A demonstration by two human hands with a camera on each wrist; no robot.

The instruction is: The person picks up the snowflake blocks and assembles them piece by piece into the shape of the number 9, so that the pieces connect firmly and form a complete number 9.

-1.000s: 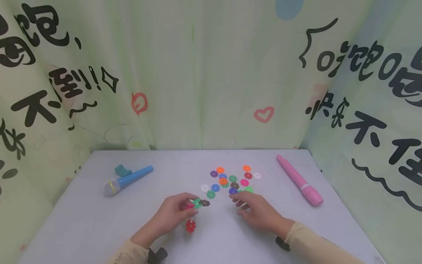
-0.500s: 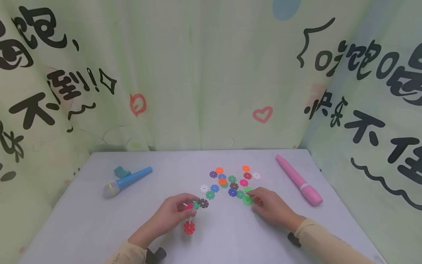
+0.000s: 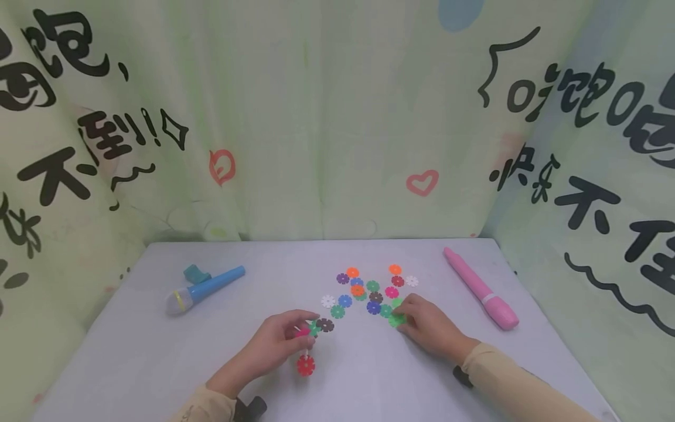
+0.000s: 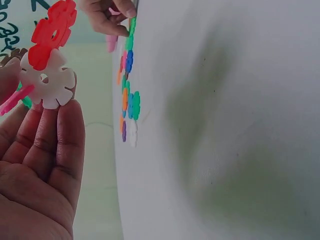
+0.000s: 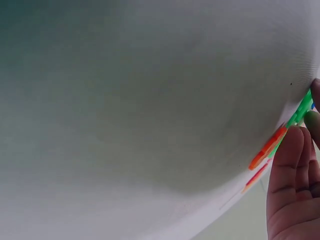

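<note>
In the head view my left hand grips a small joined cluster of plastic snowflake discs above the table. From it a red disc hangs low and a dark brown disc sticks out to the right. The left wrist view shows the white disc slotted to the red one, with a pink disc at its side. My right hand pinches a light green snowflake disc at the right side of the loose discs. An orange disc lies close beside those fingers.
Several loose discs, among them a blue disc and a white disc, lie on the white table. A blue toy microphone lies left, by a teal piece. At right lies a pink microphone-shaped toy.
My right hand has moved right, from the near edge of the loose discs to the light green disc, and its fingers now pinch it. My left hand stays nearly still with its cluster.
</note>
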